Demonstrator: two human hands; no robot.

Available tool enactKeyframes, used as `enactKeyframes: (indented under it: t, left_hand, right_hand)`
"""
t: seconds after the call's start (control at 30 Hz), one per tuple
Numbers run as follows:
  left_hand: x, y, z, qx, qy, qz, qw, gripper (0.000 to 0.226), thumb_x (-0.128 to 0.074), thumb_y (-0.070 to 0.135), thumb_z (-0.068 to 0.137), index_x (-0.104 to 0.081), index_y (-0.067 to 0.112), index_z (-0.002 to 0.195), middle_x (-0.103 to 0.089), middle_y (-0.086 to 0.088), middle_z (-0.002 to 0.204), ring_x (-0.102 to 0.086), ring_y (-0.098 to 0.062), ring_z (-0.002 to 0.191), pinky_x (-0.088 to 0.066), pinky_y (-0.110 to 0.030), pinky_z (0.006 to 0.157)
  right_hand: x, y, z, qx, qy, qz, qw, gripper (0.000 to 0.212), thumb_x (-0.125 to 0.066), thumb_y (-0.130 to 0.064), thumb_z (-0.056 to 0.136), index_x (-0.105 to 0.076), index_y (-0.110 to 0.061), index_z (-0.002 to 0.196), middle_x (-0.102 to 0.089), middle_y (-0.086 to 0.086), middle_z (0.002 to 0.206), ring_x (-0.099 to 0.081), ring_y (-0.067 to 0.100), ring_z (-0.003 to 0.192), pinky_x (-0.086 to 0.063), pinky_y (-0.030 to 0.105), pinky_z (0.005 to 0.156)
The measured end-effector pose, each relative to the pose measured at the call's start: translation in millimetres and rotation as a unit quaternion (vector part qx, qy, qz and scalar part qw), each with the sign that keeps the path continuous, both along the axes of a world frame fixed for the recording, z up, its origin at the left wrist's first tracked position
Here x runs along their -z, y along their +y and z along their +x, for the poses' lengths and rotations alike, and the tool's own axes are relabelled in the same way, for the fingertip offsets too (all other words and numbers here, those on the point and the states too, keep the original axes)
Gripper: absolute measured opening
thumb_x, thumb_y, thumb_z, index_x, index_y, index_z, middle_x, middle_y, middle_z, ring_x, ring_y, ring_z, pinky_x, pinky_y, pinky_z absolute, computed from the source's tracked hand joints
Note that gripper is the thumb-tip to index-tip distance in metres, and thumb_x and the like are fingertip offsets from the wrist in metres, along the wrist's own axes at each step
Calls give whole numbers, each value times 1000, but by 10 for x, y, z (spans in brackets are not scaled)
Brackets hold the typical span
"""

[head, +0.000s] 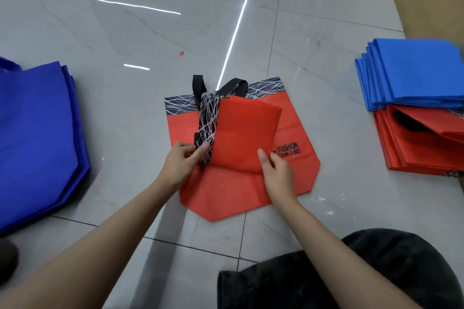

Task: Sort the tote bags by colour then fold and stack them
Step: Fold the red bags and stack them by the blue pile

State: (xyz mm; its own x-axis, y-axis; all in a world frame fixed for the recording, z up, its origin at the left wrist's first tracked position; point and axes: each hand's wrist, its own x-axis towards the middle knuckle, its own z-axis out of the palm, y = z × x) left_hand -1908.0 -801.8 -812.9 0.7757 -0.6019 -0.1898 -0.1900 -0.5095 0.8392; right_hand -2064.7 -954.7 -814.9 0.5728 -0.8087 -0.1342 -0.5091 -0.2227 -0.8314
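A folded red tote bag [241, 133] is held at centre frame, above a flat red tote bag [226, 193] that is spread on the floor. Dark blue bags [37, 133] are piled at the left. Folded light blue bags [416, 75] are stacked on folded red bags [421, 153] at the right.

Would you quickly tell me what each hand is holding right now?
Left hand: pinching the folded red bag.
Right hand: gripping the folded red bag.

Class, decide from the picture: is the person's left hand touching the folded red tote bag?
Touching. The head view shows the left hand pinching the folded red tote bag at its black-and-white patterned edge.
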Motion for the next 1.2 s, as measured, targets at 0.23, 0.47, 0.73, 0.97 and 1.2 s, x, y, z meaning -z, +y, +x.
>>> enactKeyframes:
  t: [0.23, 0.47, 0.73, 0.97, 1.2]
  left_hand:
    - [-73, -278, -85, -124, -75, 195, 970, 66, -49, 65, 83, -41, 9, 49, -51, -11, 60, -55, -36, 66, -41, -37, 64]
    - [0, -302, -196, -112, -234, 282, 924, 56, -52, 62, 83, -60, 8, 72, -55, -12, 94, -52, -32, 91, -35, -41, 77]
    - [-78, -530, -168, 146, -321, 153, 923, 74, -53, 6, 75, -32, 15, 145, -7, -9, 158, -3, -27, 146, -6, -45, 115]
    - [296, -586, -146, 116, -316, 167, 927, 61, -21, 49, 92, -37, 20, 144, -22, -7, 155, -19, -25, 143, -20, -45, 112]
    - [304, -591, -130, 108, -330, 158, 924, 56, -26, 45, 93, -45, 19, 139, -32, -8, 151, -28, -26, 140, -27, -44, 109]
  right_hand:
    - [69, 110, 248, 153, 57, -86, 983, 30, -56, -38, 92, -61, -8, 91, -68, 13, 88, -59, 35, 91, -39, 41, 82]
    - [25, 249, 362, 115, 211, -280, 930, 36, -68, -21, 72, -62, -18, 107, -65, 12, 90, -56, 32, 88, -40, 38, 73]
    - [19, 91, 408, -121, 192, -423, 877, 67, -52, -18, 65, -53, -22, 132, -47, 16, 138, -35, 31, 126, -32, 45, 105]
    - [250, -156, 441, -250, 195, -331, 889, 58, -22, -41, 91, -28, -29, 148, -14, 12, 157, -16, 27, 145, -13, 42, 115]
    - [149, -228, 576, -223, 164, -371, 886, 50, -35, -40, 88, -57, -22, 130, -49, 18, 136, -49, 36, 121, -41, 42, 98]
